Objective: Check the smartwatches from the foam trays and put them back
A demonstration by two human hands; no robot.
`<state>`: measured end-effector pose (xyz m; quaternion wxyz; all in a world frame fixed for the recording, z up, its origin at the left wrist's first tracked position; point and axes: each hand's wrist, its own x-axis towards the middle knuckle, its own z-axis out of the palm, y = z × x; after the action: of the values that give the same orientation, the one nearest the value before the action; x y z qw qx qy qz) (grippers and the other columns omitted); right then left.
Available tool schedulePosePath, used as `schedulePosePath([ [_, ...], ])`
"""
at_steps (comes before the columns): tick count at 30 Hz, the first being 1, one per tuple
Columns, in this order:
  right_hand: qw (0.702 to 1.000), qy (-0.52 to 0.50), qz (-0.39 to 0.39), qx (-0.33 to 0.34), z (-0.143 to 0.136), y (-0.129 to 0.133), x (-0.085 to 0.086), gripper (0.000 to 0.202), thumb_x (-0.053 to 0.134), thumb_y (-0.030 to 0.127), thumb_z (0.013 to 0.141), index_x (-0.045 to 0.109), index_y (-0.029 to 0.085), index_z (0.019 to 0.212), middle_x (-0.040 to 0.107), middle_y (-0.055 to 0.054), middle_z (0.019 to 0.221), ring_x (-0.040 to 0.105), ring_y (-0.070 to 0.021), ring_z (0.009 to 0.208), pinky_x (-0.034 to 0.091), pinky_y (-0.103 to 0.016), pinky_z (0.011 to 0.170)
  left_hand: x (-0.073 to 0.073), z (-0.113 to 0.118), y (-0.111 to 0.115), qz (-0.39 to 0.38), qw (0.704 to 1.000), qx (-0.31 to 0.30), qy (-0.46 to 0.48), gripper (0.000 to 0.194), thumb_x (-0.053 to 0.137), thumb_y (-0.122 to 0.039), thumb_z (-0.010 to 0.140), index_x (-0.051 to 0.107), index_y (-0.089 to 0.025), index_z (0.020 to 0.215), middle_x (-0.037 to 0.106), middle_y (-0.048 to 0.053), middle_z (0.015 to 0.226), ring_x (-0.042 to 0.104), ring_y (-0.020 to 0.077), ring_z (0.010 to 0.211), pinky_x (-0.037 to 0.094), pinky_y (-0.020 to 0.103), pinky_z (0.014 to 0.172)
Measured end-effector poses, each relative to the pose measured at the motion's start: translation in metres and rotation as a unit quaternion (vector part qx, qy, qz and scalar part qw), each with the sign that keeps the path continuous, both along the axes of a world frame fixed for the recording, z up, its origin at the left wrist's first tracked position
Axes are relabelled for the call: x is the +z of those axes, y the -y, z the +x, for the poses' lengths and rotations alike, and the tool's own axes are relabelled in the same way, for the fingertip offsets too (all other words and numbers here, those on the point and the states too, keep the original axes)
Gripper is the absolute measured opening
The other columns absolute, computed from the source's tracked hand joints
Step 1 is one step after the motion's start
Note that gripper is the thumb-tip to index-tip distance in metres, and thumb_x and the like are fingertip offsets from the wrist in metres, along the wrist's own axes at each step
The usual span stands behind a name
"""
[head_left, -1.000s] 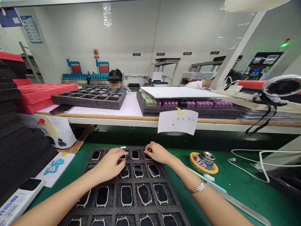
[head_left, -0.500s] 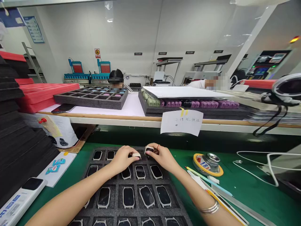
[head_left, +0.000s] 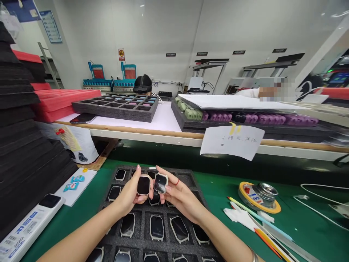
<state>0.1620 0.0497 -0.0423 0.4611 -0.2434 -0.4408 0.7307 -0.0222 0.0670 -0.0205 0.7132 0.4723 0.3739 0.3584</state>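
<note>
My left hand (head_left: 130,191) is closed around a watch case (head_left: 143,185) with a dark screen and a pale frame, its face turned toward me. Close beside it, my right hand (head_left: 178,194) grips a second watch case (head_left: 161,182), whose glass catches the light. Both hands are above a dark foam tray (head_left: 141,233) with square pockets. Several similar watch cases, such as one pale-framed watch case (head_left: 156,227), lie in those pockets. My hands and forearms hide part of the tray.
Black foam trays (head_left: 19,145) are stacked high at the left, beside a white box (head_left: 29,225). A tape roll (head_left: 259,198), pencils (head_left: 261,218) and a metal ruler (head_left: 302,243) lie at the right. Ahead, a shelf (head_left: 163,133) holds more foam trays; people are beyond it.
Both hands have come nearer to me and together, bringing the two watch cases up from the tray's far row. Their screens now face me. The camera view has shifted left.
</note>
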Motion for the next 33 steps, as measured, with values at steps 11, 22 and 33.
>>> schedulePosePath([
  [11, 1.000, -0.006, 0.005, 0.001, 0.0013, 0.0018, -0.0083, 0.038, 0.075, 0.034, 0.081, 0.067, 0.031, 0.118, 0.062, 0.001, 0.083, 0.061, -0.0129, 0.067, 0.050, -0.031, 0.066, -0.0060, 0.0031, 0.0013, 0.054, 0.998, 0.015, -0.035, 0.069, 0.023, -0.073, 0.088, 0.052, -0.017, 0.063, 0.053, 0.000, 0.047, 0.026, 0.0050, 0.034, 0.014, 0.022, 0.040],
  [22, 0.999, -0.037, -0.021, 0.014, 0.0050, 0.0039, -0.0094, 0.043, 0.075, 0.033, 0.080, 0.066, 0.033, 0.122, 0.068, -0.007, 0.114, 0.060, -0.0126, 0.067, 0.050, -0.032, 0.066, -0.0080, 0.0006, -0.0007, 0.044, 0.999, 0.009, 0.006, 0.055, 0.029, -0.060, 0.092, 0.054, -0.017, 0.069, 0.058, 0.001, 0.049, 0.029, 0.0057, 0.034, 0.017, 0.019, 0.038],
  [33, 0.999, -0.028, -0.009, 0.045, 0.0065, 0.0024, -0.0106, 0.042, 0.075, 0.034, 0.081, 0.066, 0.035, 0.122, 0.069, -0.005, 0.112, 0.060, -0.0102, 0.064, 0.049, -0.029, 0.063, -0.0094, 0.0006, 0.0020, 0.058, 0.998, 0.024, 0.008, 0.056, 0.028, -0.059, 0.092, 0.052, -0.017, 0.063, 0.054, 0.001, 0.046, 0.031, 0.0068, 0.037, 0.017, 0.020, 0.039],
])
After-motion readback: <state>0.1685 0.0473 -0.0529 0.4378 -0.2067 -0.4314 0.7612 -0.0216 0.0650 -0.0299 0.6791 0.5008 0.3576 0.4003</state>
